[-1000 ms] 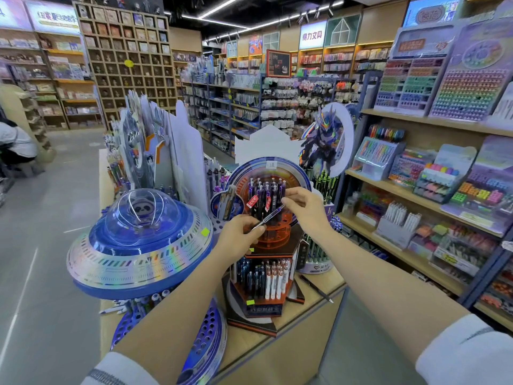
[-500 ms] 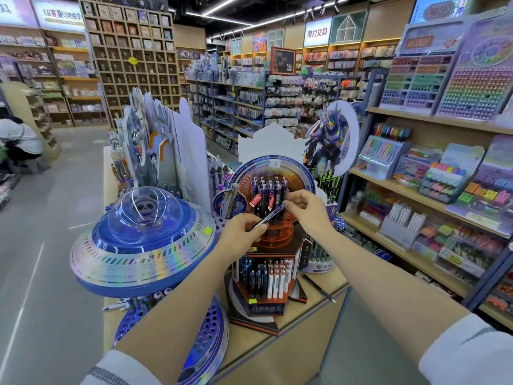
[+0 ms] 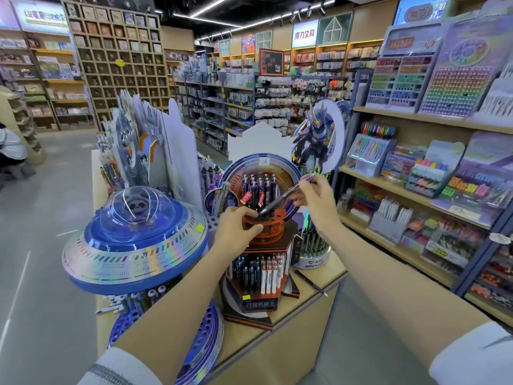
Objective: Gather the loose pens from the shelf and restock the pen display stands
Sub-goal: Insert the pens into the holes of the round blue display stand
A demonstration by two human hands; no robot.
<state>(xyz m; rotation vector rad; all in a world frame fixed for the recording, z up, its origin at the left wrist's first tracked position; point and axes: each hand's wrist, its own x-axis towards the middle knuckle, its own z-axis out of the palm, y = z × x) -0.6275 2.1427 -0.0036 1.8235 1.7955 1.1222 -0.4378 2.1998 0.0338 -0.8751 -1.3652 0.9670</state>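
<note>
A tiered orange pen stand (image 3: 267, 226) stands on the wooden display table (image 3: 319, 307), with dark and purple pens upright in its top ring and more pens in the lower tier (image 3: 258, 273). My right hand (image 3: 315, 200) pinches a purple pen (image 3: 286, 194) that slants down-left, its tip near the top ring. My left hand (image 3: 236, 227) grips the front edge of the orange ring, close to the pen's tip. One loose dark pen (image 3: 311, 283) lies on the table to the right of the stand.
A blue saucer-shaped display (image 3: 133, 240) with a clear dome sits left of the stand, loose pens beneath it. A round pen holder (image 3: 313, 245) stands behind right. Shelves of stationery (image 3: 416, 190) line the right side. A person crouches at the far left (image 3: 11, 151).
My right hand has lifted the pen's rear end up and to the right, so the pen lies steeper. My left hand has moved up to the orange ring.
</note>
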